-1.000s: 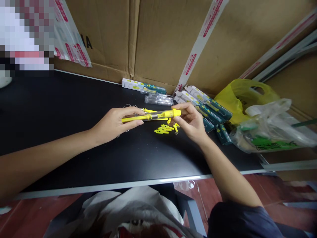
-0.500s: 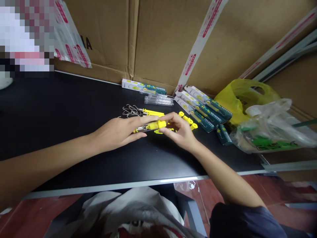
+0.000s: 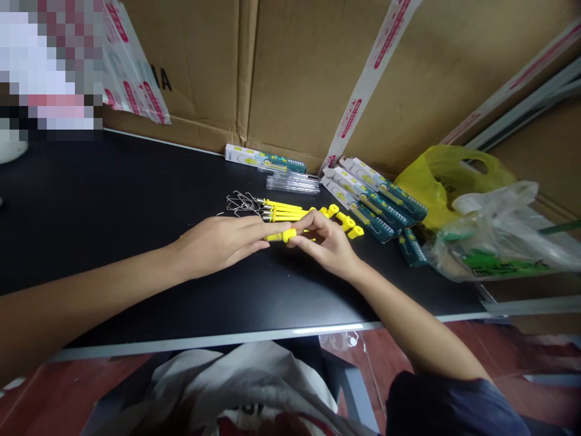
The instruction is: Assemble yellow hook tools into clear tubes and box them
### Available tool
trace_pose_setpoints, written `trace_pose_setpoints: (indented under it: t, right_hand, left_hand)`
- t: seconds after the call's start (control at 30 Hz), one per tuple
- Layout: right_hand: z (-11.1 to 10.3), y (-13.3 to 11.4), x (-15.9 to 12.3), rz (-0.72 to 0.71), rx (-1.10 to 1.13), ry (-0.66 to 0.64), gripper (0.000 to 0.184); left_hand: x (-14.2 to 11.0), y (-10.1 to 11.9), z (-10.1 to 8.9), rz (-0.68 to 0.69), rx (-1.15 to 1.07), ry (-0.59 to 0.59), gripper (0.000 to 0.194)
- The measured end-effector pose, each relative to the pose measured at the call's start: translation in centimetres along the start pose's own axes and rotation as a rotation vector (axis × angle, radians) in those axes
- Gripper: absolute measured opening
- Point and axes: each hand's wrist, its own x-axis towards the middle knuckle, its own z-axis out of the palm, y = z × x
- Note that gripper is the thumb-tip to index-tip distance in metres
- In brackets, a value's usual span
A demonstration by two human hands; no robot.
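My left hand [image 3: 222,242] is closed around the clear barrel of a tubular spring scale [image 3: 289,235], and its palm and fingers hide most of it. The yellow end cap sticks out toward the right. With thumb and fingertips, my right hand [image 3: 329,245] pinches that cap. Just beyond both hands lie several yellow rods with metal hooks [image 3: 281,211], their hooks pointing left. Several loose yellow caps [image 3: 348,223] are strewn behind my right hand. Farther back rest clear plastic tubes [image 3: 293,183], side by side.
One printed box [image 3: 265,158] lies at the table's back edge against the large cardboard carton [image 3: 290,72]. More printed boxes [image 3: 379,191] are piled at the back right. Plastic bags [image 3: 494,224] bulge over the right end of the black table [image 3: 181,309].
Both hands have come closer together and slightly toward me. The spring scale has slid deeper into my left hand, so less shows. My right hand stays on the cap.
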Motion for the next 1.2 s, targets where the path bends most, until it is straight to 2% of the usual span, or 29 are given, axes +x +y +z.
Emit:
trace_pose_setpoints:
  t: [0.23,0.5,0.73,0.83,0.93,1.0,1.13,1.2]
  right_hand:
    - [-0.2,0.0,0.1,-0.04,-0.178,-0.02,0.021]
    - [-0.2,0.3,0.1,-0.237,-0.588,-0.083,0.018]
    - [-0.1,0.0,0.2,-0.149,-0.587,-0.102,0.023]
    - [-0.6,-0.1,0.3,-0.095,-0.549,-0.078,0.02]
    - [-1.2,0.2,0.8,-0.064,-0.57,-0.002,0.019]
    - [-1.4,0.5,1.3,-0.065,-0.636,-0.002,0.014]
    - [-1.0,0.9,2.7,-0.114,-0.821,-0.174,0.005]
    - [-0.3,0.7,3.5,-0.155,-0.905,-0.265,0.008]
  left_hand:
    - [0.2,0.5,-0.3,0.045,0.016,0.033,0.039]
    - [0.1,0.5,0.1,0.037,0.063,0.002,0.039]
    - [0.1,0.4,0.3,-0.011,0.014,-0.005,0.041]
    - [0.3,0.1,-0.2,-0.09,-0.047,0.054,0.042]
    - [0.6,-0.3,-1.0,-0.25,-0.122,0.159,0.044]
    - [0.8,-0.5,-1.5,-0.351,-0.196,0.213,0.041]
    - [1.2,-1.0,-1.8,-0.478,-0.457,0.323,0.036]
    - [1.4,-1.3,-1.8,-0.515,-0.582,0.371,0.035]
